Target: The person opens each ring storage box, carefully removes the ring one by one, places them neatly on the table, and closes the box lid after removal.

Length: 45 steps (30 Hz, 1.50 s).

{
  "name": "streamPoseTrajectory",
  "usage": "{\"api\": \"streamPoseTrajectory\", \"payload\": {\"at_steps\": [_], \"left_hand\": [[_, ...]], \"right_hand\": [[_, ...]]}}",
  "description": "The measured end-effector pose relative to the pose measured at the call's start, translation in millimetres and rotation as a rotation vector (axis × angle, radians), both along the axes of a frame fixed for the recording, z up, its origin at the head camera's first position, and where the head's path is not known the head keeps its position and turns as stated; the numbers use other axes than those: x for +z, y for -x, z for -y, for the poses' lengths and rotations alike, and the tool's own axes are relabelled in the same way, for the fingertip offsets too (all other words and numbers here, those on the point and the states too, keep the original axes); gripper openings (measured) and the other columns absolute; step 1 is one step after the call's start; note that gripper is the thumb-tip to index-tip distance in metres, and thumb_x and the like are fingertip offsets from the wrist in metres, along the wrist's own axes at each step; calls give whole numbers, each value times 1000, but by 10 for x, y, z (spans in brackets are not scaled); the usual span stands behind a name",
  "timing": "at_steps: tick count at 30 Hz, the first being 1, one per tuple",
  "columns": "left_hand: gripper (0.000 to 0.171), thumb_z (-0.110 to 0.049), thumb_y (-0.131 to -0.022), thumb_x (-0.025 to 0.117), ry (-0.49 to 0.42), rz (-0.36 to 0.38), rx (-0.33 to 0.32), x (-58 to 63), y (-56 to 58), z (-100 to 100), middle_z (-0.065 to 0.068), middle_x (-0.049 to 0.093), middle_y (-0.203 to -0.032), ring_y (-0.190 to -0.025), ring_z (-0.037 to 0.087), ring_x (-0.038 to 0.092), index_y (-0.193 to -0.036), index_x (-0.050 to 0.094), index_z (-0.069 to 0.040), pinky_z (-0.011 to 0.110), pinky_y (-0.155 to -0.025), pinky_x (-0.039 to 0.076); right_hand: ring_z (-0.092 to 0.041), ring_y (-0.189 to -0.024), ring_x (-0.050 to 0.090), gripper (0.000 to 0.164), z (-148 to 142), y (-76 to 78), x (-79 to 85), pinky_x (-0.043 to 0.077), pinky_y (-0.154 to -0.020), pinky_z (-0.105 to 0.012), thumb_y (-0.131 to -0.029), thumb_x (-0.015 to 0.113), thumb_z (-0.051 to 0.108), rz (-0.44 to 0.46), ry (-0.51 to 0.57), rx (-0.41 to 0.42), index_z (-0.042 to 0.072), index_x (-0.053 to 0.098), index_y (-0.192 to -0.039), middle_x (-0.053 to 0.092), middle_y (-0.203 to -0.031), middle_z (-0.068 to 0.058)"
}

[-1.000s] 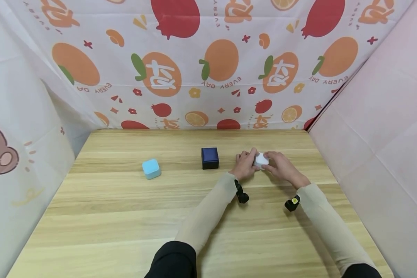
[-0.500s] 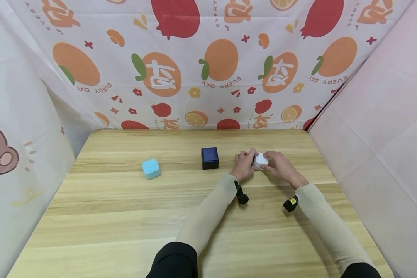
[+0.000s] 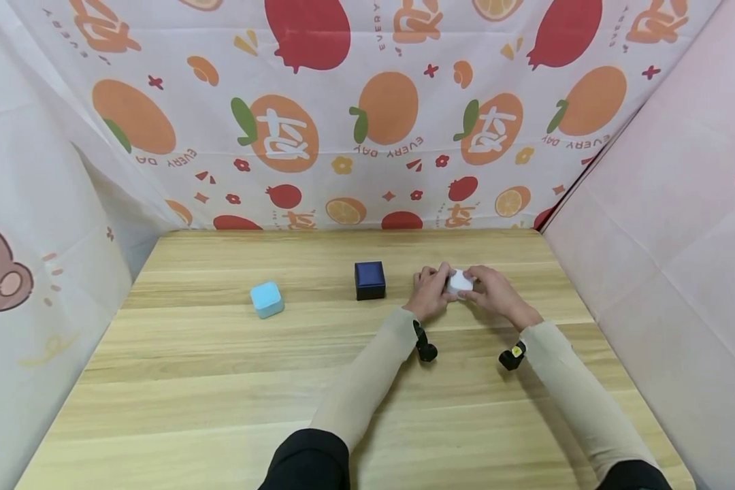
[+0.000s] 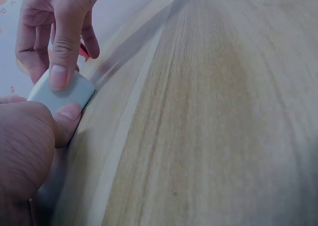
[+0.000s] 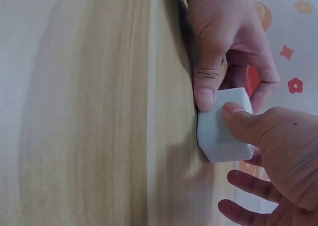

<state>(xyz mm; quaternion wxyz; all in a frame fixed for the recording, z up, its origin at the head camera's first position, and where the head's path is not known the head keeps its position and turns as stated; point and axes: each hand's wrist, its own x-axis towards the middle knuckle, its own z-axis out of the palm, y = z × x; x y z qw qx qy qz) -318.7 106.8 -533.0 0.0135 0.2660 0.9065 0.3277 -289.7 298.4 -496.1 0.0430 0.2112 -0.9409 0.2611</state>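
Both hands pinch one small white box with rounded corners point(image 3: 460, 281), which sits low at the tabletop, right of the middle. My left hand point(image 3: 430, 292) grips its left side, thumb against the near face. From the right, my right hand point(image 3: 499, 294) holds it with thumb and fingers. In the right wrist view the white box point(image 5: 221, 139) shows a pale, plain face under the two thumbs; its far side is hidden. Close by on the left stands a dark navy box point(image 3: 370, 280). Farther left lies a light blue box with rounded corners point(image 3: 266, 299).
All of it rests on a wooden table point(image 3: 233, 388). A fruit-print cloth point(image 3: 343, 136) hangs along the back edge, and pale cloth walls flank the left and right sides. Each wrist carries a small black camera.
Hardly anything differs: both hands keep hold of the white box in the same place. The head view has shifted very slightly.
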Motion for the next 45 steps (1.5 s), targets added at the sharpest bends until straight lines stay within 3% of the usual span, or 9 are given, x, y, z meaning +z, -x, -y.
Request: {"api": "streamPoseTrajectory", "payload": {"at_steps": [4,10,16,31,35,39,45], "left_hand": [[45,-32,-95,70,-9,0,-1,-2,3,-3,-4,63,-144,-132,28,46,-130,44,-21,44,-105,29],[47,-31,-93,71,-23,8,3,-17,27,-8,-4,63,-144,-133,29,45,-130,44,-22,45,-106,29],[48,-31,-92,73,-28,7,8,-41,38,-7,-3,63,-144,-131,29,46,-130,45,-22,44,-104,29],[50,-30,-92,74,-29,-25,-9,-24,29,29,-2,64,-142,-125,29,50,-132,45,-21,43,-100,31],[50,-31,-92,74,-25,-16,-2,-30,43,16,-4,63,-143,-126,27,49,-132,45,-22,42,-99,30],[50,-31,-91,75,-27,-12,6,-29,48,7,-4,63,-143,-126,28,49,-132,46,-22,42,-98,30],[52,-31,-91,75,-14,-23,7,-34,32,4,-3,64,-142,-125,27,48,-132,45,-23,41,-97,29]], "right_hand": [[-35,-95,69,31,-8,16,24,58,-81,-49,-88,80,13,7,-3,-2,-1,65,-111,70,-111,-22],[-28,-85,60,27,21,39,84,49,-77,-44,-88,80,18,-43,-103,26,4,66,-107,73,-101,-14],[-30,-88,58,28,13,41,81,45,-81,-46,-88,80,20,-52,-115,25,5,66,-107,75,-106,-15],[-36,-94,61,25,-1,105,143,51,-85,-52,-87,80,16,28,-85,55,4,65,-103,74,-105,-19],[-30,-87,65,22,-14,146,148,54,-80,-45,-88,79,14,46,-78,85,4,64,-99,74,-99,-17],[-25,-79,61,21,-19,162,184,49,-72,-37,-89,79,13,87,-86,83,4,63,-99,73,-96,-16],[-34,-90,68,22,-45,165,192,55,-82,-50,-89,79,16,93,-90,78,5,64,-101,74,-107,-20]]}}
